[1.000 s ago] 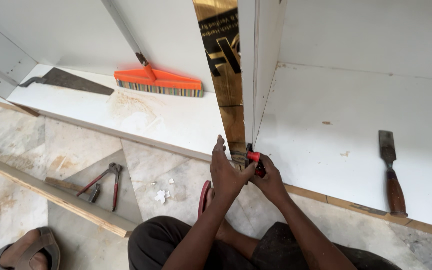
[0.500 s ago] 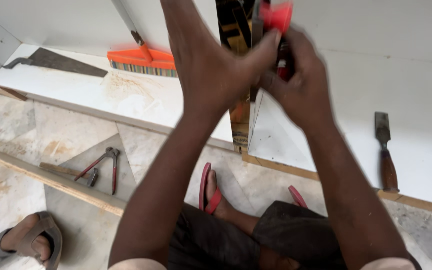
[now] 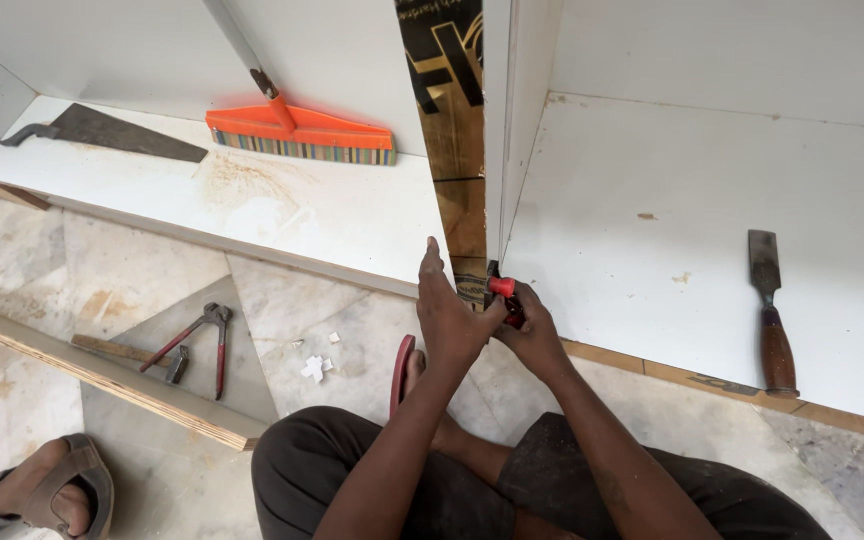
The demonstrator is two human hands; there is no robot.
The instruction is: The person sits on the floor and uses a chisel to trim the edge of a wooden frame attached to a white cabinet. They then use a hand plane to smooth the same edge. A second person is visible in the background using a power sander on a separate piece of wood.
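My left hand presses against the bottom of a brown strip on the front edge of a white upright divider panel. My right hand grips a small red-handled tool held against the foot of that edge. Both hands meet low at the base of the white cabinet. The tool's working end is hidden between my fingers.
A chisel with a dark wooden handle lies on the right shelf. An orange broom head and a hand saw lie on the left shelf. Pincers, a hammer and a wooden batten rest on the marble floor. Another person's sandalled foot is at bottom left.
Half a second ago both hands were raised high along the strip with the red tool; now they are back down at the bottom of the edge, as one second ago.
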